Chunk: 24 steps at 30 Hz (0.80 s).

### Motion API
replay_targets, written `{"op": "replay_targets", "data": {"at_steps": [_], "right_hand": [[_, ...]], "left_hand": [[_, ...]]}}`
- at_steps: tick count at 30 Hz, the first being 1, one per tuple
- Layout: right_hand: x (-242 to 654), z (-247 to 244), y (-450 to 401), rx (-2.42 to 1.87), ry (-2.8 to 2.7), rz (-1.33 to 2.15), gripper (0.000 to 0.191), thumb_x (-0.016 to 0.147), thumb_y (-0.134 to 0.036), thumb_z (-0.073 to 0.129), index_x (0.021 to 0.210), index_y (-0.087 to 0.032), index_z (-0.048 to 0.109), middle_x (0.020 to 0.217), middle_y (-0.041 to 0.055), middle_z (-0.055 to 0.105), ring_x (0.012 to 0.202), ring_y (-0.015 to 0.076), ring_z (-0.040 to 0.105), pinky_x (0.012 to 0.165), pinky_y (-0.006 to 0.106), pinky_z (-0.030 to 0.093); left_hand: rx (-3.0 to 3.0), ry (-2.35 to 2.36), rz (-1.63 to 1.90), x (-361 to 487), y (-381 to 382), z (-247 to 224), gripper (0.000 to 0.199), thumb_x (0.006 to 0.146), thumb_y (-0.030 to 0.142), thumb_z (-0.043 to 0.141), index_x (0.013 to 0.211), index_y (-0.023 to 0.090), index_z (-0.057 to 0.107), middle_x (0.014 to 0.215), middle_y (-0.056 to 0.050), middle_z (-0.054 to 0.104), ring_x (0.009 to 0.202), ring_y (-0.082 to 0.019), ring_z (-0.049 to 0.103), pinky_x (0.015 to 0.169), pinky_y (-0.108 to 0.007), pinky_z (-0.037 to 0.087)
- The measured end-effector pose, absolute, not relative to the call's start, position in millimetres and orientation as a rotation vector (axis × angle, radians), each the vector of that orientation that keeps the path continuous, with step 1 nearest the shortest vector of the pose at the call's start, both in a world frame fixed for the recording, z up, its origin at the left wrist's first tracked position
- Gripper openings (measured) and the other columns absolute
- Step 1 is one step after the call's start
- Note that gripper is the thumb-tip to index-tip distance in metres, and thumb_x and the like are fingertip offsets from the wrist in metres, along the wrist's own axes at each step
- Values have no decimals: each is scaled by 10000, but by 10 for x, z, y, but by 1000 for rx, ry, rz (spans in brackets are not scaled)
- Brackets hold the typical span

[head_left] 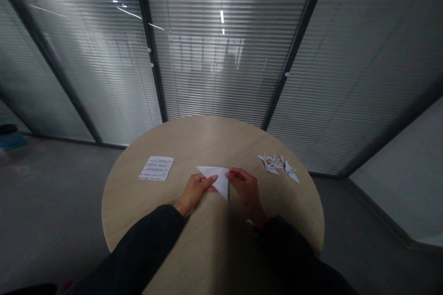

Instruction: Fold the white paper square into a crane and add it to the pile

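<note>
A white sheet of paper folded into a triangle (221, 179) is held just above the middle of the round table, one point facing down toward me. My left hand (198, 189) grips its left part, thumb on top and fingers underneath. At the upper right corner, my right hand (245, 186) pinches the paper between thumb and fingers. To the right lies a small heap of folded white paper pieces (272, 162), with one more folded piece (291, 171) beside it. On the left rests a stack of printed paper sheets (156, 168).
The round wooden table (207, 136) has its curved far edge close to glass partitions with blinds (221, 83). Grey floor (62, 193) shows on both sides. A blue object with a dark top (12, 137) stands on the floor at far left.
</note>
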State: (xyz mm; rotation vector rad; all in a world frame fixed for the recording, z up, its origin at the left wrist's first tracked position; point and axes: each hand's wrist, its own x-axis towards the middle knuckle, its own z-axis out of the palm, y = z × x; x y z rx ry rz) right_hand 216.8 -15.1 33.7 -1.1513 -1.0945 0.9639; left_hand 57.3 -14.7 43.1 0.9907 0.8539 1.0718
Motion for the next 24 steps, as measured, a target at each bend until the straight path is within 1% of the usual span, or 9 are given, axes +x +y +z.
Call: {"op": "replay_targets", "data": {"at_steps": [7, 12, 15, 20, 22, 24], "right_hand": [[2170, 415, -164, -1186, -1102, 978, 268, 605, -390, 749, 777, -189, 705, 774, 50, 743, 722, 216, 673, 656, 303, 508], [2200, 366, -135, -1221, -1207, 1006, 262, 620, -407, 737, 751, -182, 712, 702, 38, 728, 647, 201, 648, 600, 291, 482], [2209, 332, -120, -1238, -1227, 985, 263, 634, -418, 724, 744, -180, 712, 695, 40, 727, 648, 204, 646, 600, 294, 482], [2212, 320, -107, -1258, -1163, 932, 252, 639, -417, 707, 745, -188, 696, 714, 38, 732, 667, 206, 656, 615, 293, 487], [2209, 313, -108, -1254, -1138, 932, 249, 638, -412, 710, 751, -191, 695, 732, 38, 736, 683, 208, 661, 630, 294, 489], [2203, 305, -113, -1246, -1126, 946, 249, 642, -411, 711, 761, -192, 697, 748, 37, 738, 699, 208, 664, 643, 293, 490]], "left_hand": [[1030, 849, 1045, 542, -115, 401, 426, 592, 469, 818, 778, 96, 728, 727, -76, 726, 622, -153, 631, 657, -271, 499], [1094, 855, 1009, 508, -64, 393, 443, 563, 472, 832, 756, 87, 730, 727, -85, 728, 646, -165, 638, 690, -290, 515], [1081, 860, 986, 494, -60, 396, 437, 571, 461, 833, 757, 80, 729, 728, -94, 729, 652, -167, 646, 726, -306, 522], [1053, 767, 876, 501, -95, 392, 426, 630, 434, 811, 857, 81, 736, 854, -121, 740, 750, -177, 671, 831, -329, 513], [1071, 761, 848, 512, -105, 375, 421, 628, 427, 813, 854, 79, 739, 853, -119, 739, 735, -171, 666, 825, -328, 515], [1083, 780, 845, 516, -106, 357, 415, 627, 429, 811, 839, 80, 740, 821, -112, 738, 697, -160, 656, 781, -314, 519]]}}
